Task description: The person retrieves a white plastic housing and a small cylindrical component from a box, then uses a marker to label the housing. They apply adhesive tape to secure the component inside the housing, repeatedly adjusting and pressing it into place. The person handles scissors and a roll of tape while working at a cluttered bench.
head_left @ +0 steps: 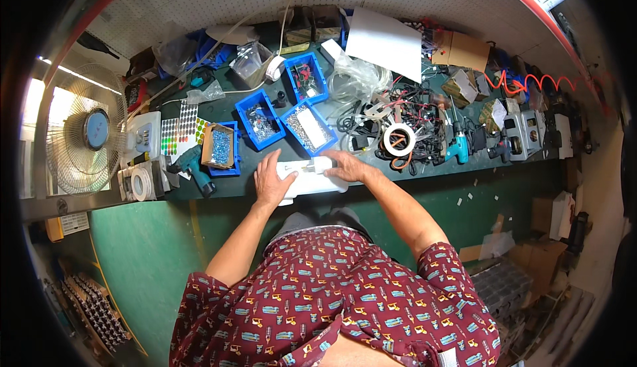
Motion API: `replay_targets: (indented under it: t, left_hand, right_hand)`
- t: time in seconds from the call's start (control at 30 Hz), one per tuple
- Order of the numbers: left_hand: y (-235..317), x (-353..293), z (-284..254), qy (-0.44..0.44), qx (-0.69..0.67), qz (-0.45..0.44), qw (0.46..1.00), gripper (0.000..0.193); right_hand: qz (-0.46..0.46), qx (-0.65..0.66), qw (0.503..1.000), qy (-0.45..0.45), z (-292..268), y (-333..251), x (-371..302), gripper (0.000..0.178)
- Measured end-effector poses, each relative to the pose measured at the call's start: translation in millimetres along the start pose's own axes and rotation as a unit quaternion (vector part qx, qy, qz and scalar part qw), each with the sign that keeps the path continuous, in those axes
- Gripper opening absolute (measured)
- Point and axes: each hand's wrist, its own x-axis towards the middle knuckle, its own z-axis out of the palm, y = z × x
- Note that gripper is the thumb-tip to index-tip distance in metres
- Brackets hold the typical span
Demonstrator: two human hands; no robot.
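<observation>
A white plastic housing (312, 182) lies at the front edge of the bench, in front of my body. My left hand (268, 182) grips its left end, with the thumb over the top and the fingers along the far side. Above the housing's right part, my right hand (348, 167) pinches a small white piece (323, 164) between thumb and fingers. Whether that piece touches the housing I cannot tell. Just beyond my hands stand blue bins with small metal parts, the nearest bin (331, 143) holding a white block as well.
To the left are a teal cordless drill (192, 168), a box of blue parts (221, 148) and a fan (96, 130). Tangled cables (419, 118), a white tape roll (399, 140) and another teal drill (457, 146) lie to the right. A white sheet (385, 42) leans at the back.
</observation>
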Motion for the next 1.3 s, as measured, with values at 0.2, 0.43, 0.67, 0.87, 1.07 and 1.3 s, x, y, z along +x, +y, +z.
replay_targets:
  t: [0.2,0.43,0.67,0.87,1.07,1.3]
  left_hand:
    - [-23,-6,15,0.0,-0.07,-0.033,0.997,0.085]
    - [-43,-11,29,0.01,-0.172,-0.027,0.985,0.067]
    - [-41,-10,28,0.011,-0.17,-0.037,0.985,0.058]
    - [-42,-9,28,0.017,-0.179,-0.03,0.983,0.056]
    - [-40,-10,27,0.023,-0.179,-0.023,0.983,0.056]
    - [-48,-12,38,0.046,-0.169,-0.032,0.984,0.058]
  right_hand:
    - [0.03,-0.065,0.997,-0.02,3,16,13,0.061]
    - [0.007,-0.07,0.997,-0.01,-5,18,11,0.047]
    - [0.028,-0.045,0.999,0.0,-3,8,9,0.043]
    - [-0.012,-0.097,0.995,-0.004,0,12,11,0.044]
    - [0.034,-0.119,0.992,-0.005,-2,-2,8,0.049]
    - [0.097,-0.13,0.987,0.0,-1,-22,0,0.053]
